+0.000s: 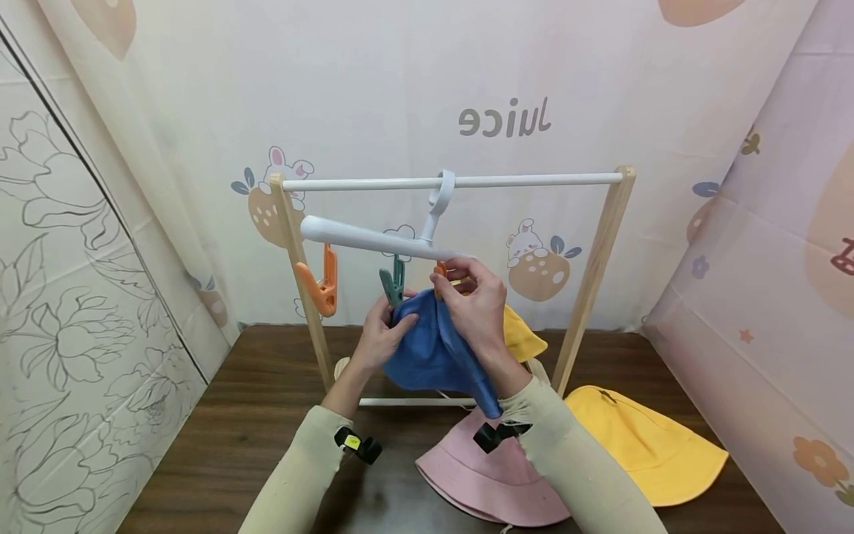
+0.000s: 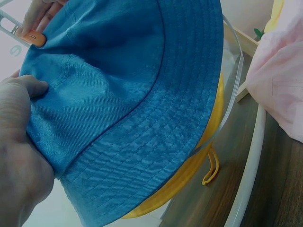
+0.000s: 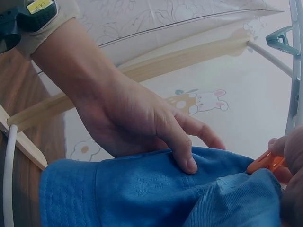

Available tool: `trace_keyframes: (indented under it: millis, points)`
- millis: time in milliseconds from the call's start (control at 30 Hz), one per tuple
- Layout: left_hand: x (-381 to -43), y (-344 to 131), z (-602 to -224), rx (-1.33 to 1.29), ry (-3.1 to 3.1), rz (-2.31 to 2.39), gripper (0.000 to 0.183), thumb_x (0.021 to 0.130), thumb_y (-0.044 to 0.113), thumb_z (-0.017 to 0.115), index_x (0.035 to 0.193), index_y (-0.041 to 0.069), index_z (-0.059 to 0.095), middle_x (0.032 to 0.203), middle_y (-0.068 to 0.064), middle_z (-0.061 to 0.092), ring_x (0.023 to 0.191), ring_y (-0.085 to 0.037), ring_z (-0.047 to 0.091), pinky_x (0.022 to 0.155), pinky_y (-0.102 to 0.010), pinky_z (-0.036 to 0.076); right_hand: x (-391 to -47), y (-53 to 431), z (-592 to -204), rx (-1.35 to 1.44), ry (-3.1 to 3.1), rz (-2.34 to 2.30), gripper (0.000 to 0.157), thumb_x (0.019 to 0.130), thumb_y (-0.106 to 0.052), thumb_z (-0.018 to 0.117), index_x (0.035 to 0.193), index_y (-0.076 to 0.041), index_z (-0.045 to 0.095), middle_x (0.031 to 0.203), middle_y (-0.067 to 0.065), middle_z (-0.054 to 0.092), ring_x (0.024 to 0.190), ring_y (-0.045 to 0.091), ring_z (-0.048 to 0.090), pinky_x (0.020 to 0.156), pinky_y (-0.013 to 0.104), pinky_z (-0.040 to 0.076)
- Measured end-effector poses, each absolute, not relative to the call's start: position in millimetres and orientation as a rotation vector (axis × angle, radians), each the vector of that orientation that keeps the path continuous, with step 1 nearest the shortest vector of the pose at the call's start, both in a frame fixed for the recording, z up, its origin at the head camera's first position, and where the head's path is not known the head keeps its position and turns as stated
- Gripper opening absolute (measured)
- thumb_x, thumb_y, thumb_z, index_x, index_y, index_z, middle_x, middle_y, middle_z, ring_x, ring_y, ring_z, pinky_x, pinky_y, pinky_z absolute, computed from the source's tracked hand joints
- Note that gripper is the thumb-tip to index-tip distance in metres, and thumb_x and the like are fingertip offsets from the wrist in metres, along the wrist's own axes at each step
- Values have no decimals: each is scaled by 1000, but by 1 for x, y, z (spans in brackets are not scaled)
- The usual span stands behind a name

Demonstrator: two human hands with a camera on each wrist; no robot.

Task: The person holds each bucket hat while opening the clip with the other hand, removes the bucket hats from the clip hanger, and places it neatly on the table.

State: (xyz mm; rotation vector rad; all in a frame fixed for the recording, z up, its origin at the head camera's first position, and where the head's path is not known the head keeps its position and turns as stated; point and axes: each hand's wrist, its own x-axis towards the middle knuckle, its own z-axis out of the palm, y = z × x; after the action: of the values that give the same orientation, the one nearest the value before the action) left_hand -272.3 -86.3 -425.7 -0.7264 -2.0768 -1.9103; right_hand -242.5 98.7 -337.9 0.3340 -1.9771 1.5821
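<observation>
Looks like clipping: blue bucket hat (image 1: pixel 422 360) held below the white hanger (image 1: pixel 367 238), left hand (image 1: pixel 383 337) pinching its crown, right hand (image 1: pixel 479 300) pinching the orange clip (image 3: pixel 264 162) at its top. Next likely needs a firm bite before release. Fingers mask clip; can't confirm seating. Yellow hat (image 1: pixel 523 335) behind, mostly hidden.

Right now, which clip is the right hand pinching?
The orange clip at the blue hat; the other orange clip, near the left end of the hanger, and the green clip hang clear of the right hand.
</observation>
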Motion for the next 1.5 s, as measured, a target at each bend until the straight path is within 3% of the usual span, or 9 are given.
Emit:
trace_keyframes:
  millis: [233, 467, 567, 733, 800, 1067, 1333, 1500]
  points:
    - [-273, -85, -425, -723, -2083, -1914, 38, 108, -1, 68, 145, -6, 59, 149, -31, 67, 134, -17, 65, 122, -45, 49, -243, 100, -338, 339, -1979, 1575, 24, 101, -12, 86, 119, 3, 80, 108, 25, 83, 88, 43, 79, 79, 9, 60]
    - [-273, -84, -424, -734, -2071, -1938, 39, 109, -3, 67, 146, -8, 57, 149, -34, 65, 134, -13, 63, 122, -46, 48, -244, 100, -337, 346, -1973, 1565, 22, 100, -10, 86, 117, 3, 81, 107, 24, 83, 87, 36, 79, 77, 10, 60]
    - [-274, -84, -423, -740, -2069, -1942, 40, 109, -3, 66, 147, -11, 56, 150, -35, 65, 138, -21, 64, 123, -48, 47, -243, 100, -336, 342, -1978, 1562, 22, 100, -12, 87, 116, 2, 81, 107, 24, 83, 86, 34, 79, 77, 10, 60]
    - [-273, -84, -423, -731, -2084, -1926, 42, 109, -2, 67, 148, -11, 54, 149, -34, 66, 142, -36, 65, 120, -36, 51, -242, 100, -335, 343, -1978, 1561, 22, 100, -11, 87, 117, 3, 81, 106, 24, 83, 85, 31, 78, 77, 10, 60]
    - [-272, -84, -423, -726, -2090, -1918, 42, 109, -2, 67, 149, -10, 55, 149, -34, 67, 142, -36, 66, 117, -31, 52, -242, 100, -335, 347, -1975, 1561, 22, 100, -10, 86, 117, 3, 81, 106, 24, 83, 85, 31, 78, 77, 10, 60]
    - [-273, -85, -426, -738, -2084, -1898, 43, 109, -3, 66, 151, -7, 55, 149, -34, 67, 144, -42, 65, 124, -48, 53, -244, 100, -337, 344, -1972, 1552, 22, 100, -10, 86, 116, 4, 80, 106, 24, 83, 85, 30, 77, 77, 10, 59]
    - [-272, -85, -427, -748, -2072, -1898, 44, 109, -4, 66, 151, -7, 55, 149, -35, 67, 142, -33, 67, 116, -25, 53, -243, 99, -337, 339, -1968, 1555, 22, 100, -9, 86, 116, 4, 80, 108, 24, 83, 88, 36, 77, 77, 9, 58]
    - [-271, -86, -429, -743, -2060, -1914, 41, 108, -5, 66, 147, -10, 55, 148, -36, 66, 133, -8, 67, 112, -18, 51, -243, 98, -337, 342, -1968, 1545, 23, 100, -12, 87, 116, 3, 81, 109, 23, 84, 88, 37, 79, 77, 9, 59]
